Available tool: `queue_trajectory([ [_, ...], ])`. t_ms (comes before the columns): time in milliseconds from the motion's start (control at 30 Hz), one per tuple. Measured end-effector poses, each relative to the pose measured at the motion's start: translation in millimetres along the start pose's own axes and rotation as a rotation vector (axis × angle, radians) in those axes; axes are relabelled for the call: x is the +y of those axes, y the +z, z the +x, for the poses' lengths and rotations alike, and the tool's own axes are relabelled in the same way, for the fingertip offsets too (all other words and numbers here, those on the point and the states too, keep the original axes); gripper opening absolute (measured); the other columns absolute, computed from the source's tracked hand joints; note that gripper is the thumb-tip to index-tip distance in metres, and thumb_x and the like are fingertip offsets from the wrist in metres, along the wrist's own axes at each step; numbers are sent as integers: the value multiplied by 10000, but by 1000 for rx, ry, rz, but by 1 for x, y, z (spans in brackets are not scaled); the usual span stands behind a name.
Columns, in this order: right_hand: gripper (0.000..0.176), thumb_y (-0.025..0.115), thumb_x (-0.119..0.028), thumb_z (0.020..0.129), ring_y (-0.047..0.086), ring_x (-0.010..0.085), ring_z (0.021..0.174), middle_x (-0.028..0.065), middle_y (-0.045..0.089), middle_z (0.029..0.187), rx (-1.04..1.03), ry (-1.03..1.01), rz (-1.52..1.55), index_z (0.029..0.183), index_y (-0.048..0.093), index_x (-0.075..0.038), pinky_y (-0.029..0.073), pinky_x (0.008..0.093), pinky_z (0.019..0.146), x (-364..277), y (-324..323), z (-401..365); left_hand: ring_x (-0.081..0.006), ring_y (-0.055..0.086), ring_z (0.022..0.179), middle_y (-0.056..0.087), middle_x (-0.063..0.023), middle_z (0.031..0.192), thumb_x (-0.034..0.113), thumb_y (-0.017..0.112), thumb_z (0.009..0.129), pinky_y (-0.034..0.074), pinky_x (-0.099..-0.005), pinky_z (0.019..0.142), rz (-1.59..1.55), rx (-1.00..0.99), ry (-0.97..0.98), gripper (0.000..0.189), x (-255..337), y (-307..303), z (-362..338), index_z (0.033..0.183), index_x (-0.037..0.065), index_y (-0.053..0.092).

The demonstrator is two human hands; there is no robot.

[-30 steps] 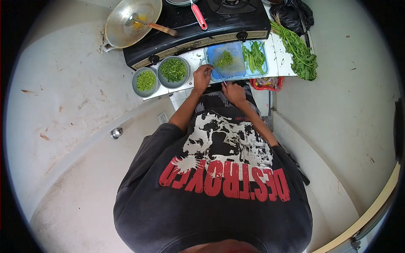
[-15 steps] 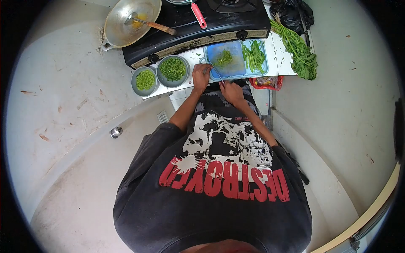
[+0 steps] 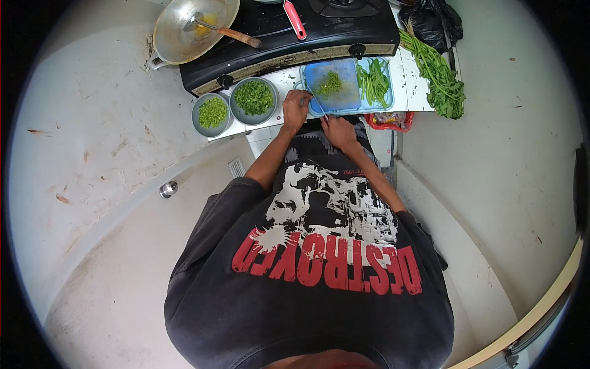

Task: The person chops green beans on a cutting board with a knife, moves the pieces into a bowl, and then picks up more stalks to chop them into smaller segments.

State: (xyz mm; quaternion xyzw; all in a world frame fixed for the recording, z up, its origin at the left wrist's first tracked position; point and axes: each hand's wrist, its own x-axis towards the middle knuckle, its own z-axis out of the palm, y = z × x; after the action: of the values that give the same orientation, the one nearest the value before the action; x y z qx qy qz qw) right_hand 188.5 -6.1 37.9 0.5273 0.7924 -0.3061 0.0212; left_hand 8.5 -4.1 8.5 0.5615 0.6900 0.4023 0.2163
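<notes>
1. Head view looking straight down: right hand is closed around the handle of a knife at the front edge of the counter, with the blade angling up toward the blue cutting board
2. left hand sits just left of the blade at the board's front left corner, fingers curled in. It's too small to tell if it's pinching anything
3. small pile of chopped greens sits mid-board, just past the knife tip
4. whole green stalks lie along the board's right side
5. two grey bowls of chopped greens are left of the left hand, the bigger bowl close by and the smaller bowl touching it, nearer the counter's left end
6. leafy bunch lies on the counter's right end
7. black stove runs along the back edge, with the wok and a wooden-handled spoon on its left side
</notes>
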Motion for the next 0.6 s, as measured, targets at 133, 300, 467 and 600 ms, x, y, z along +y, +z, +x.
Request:
queue_trajectory([
  [133,443,509,-380,982,685,448,747,272,676,763,22,-8,34,891,675,19,561,518,722,-6,3,19,-322,634,968,720,-110,926,-6,683,797,506,-408,869,6,-3,-7,74,3,0,0,860,21,714],
  [300,443,512,-384,979,689,445,775,277,680,788,-14,12,27,893,675,19,560,521,737,-8,2,28,-331,631,961,709,-123,930,-8,681,799,504,-419,860,4,-12,-20,92,1,2,0,878,27,713],
  [467,439,511,-385,978,692,440,793,269,687,823,-10,37,21,880,674,11,561,523,742,1,8,7,-342,626,965,702,-133,944,-10,680,801,500,-428,856,-5,1,-18,86,-1,3,-1,878,20,705],
  [600,436,516,-384,975,692,438,787,268,686,829,-9,27,-38,873,674,9,561,526,737,9,10,-5,-342,616,980,698,-135,946,-14,676,804,495,-430,864,4,-12,6,84,1,2,0,882,8,696],
])
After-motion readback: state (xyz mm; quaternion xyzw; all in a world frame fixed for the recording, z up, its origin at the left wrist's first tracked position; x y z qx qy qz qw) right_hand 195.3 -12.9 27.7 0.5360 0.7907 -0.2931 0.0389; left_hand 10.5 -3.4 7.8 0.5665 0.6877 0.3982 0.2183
